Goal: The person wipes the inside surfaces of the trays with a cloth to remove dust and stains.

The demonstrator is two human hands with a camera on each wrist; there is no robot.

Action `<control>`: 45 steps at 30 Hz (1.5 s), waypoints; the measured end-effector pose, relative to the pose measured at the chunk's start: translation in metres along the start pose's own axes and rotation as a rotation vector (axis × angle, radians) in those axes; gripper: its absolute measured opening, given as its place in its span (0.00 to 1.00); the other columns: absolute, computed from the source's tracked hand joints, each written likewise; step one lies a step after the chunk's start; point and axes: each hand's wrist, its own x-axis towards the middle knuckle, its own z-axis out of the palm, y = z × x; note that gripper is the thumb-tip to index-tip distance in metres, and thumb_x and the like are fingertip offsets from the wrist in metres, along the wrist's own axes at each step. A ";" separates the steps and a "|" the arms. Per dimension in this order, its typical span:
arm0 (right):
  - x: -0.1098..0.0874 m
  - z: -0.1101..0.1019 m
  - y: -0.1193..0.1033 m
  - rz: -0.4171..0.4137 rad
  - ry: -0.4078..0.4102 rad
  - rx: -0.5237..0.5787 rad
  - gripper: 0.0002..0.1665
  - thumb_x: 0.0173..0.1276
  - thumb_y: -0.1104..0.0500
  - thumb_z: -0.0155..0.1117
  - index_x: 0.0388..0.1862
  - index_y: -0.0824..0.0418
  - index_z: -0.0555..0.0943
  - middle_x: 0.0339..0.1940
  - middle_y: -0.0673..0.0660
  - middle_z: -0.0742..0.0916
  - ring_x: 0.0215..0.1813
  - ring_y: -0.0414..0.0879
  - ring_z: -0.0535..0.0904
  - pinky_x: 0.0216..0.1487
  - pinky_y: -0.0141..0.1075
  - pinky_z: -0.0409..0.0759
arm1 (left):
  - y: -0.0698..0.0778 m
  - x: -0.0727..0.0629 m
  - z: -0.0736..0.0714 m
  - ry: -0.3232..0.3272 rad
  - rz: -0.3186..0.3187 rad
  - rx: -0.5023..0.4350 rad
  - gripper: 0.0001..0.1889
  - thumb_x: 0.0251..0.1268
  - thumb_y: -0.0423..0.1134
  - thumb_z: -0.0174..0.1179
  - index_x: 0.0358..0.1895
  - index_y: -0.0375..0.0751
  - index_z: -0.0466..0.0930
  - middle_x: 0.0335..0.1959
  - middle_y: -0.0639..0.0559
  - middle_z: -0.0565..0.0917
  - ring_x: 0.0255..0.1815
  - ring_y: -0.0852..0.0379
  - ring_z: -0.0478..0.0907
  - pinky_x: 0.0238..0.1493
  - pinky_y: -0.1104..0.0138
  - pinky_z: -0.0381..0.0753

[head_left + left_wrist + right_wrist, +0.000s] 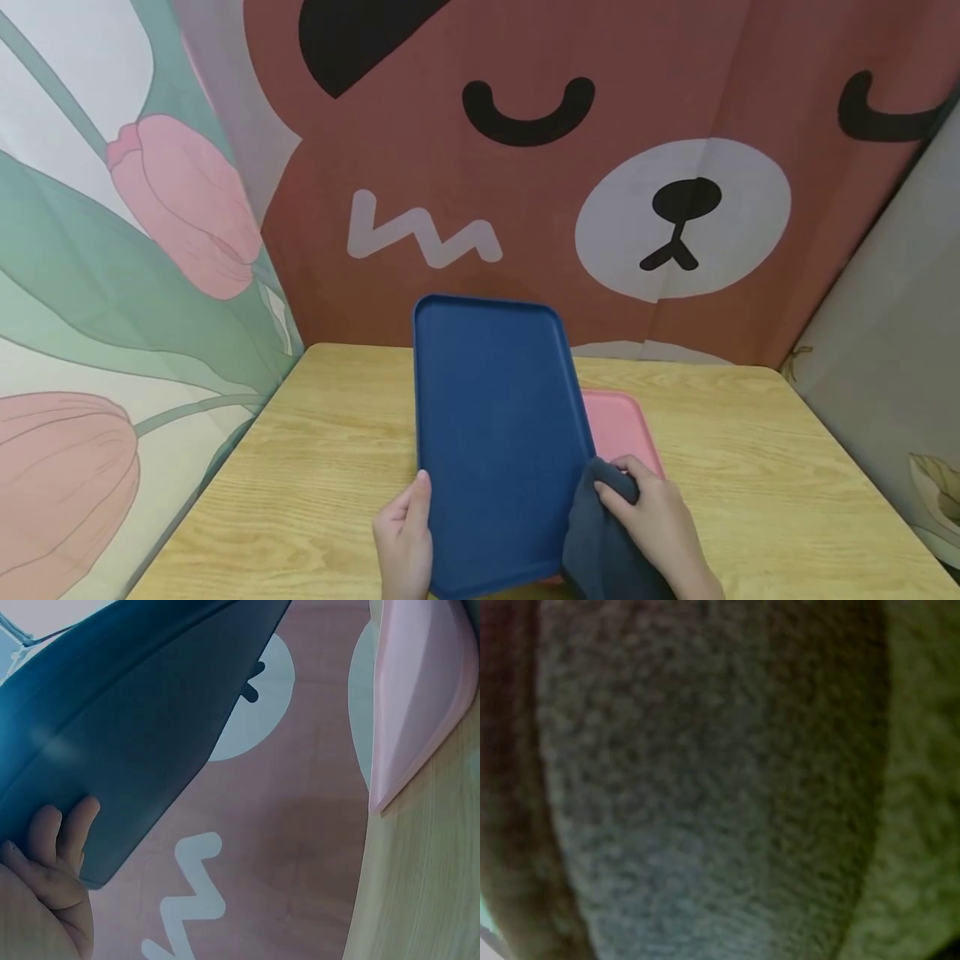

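Note:
A blue rectangular tray is held up at a tilt above the table. My left hand grips its lower left edge, thumb on the front; the left wrist view shows the fingers against the tray's underside. At the tray's right edge, my right hand pinches a dark grey-blue cloth, which hangs down from the fingers and touches the rim. That cloth fills most of the right wrist view, blurred and close. Behind the blue tray, a pink tray is partly hidden.
The wooden table has light grain and rounded far corners. A brown bear-print curtain hangs behind it, a tulip-print curtain on the left, and a pale curtain on the right.

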 end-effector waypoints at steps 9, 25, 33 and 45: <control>-0.005 -0.024 0.007 0.106 0.043 0.059 0.17 0.58 0.55 0.63 0.42 0.64 0.76 0.35 0.62 0.83 0.31 0.48 0.76 0.30 0.39 0.72 | -0.005 0.004 0.003 -0.018 -0.072 -0.029 0.26 0.66 0.39 0.51 0.09 0.27 0.67 0.09 0.53 0.69 0.15 0.62 0.66 0.17 0.70 0.69; -0.012 -0.043 0.020 0.196 0.112 0.076 0.24 0.60 0.49 0.61 0.46 0.67 0.75 0.41 0.67 0.81 0.37 0.54 0.77 0.34 0.44 0.75 | -0.024 0.023 0.005 -0.115 -0.075 0.078 0.27 0.65 0.39 0.51 0.08 0.40 0.54 0.07 0.58 0.55 0.08 0.64 0.52 0.10 0.73 0.52; -0.013 -0.041 0.022 0.187 0.114 0.074 0.22 0.59 0.51 0.62 0.45 0.67 0.75 0.41 0.67 0.81 0.38 0.55 0.77 0.35 0.45 0.75 | -0.011 0.031 0.008 -0.181 -0.083 0.116 0.26 0.66 0.33 0.49 0.08 0.42 0.53 0.06 0.59 0.56 0.08 0.65 0.51 0.11 0.74 0.50; -0.014 -0.041 0.028 0.207 0.083 0.070 0.25 0.60 0.49 0.61 0.46 0.69 0.75 0.41 0.69 0.80 0.39 0.57 0.76 0.37 0.48 0.74 | -0.047 0.043 0.012 -0.170 -0.099 0.127 0.27 0.64 0.38 0.53 0.07 0.42 0.53 0.05 0.59 0.56 0.07 0.64 0.51 0.10 0.74 0.49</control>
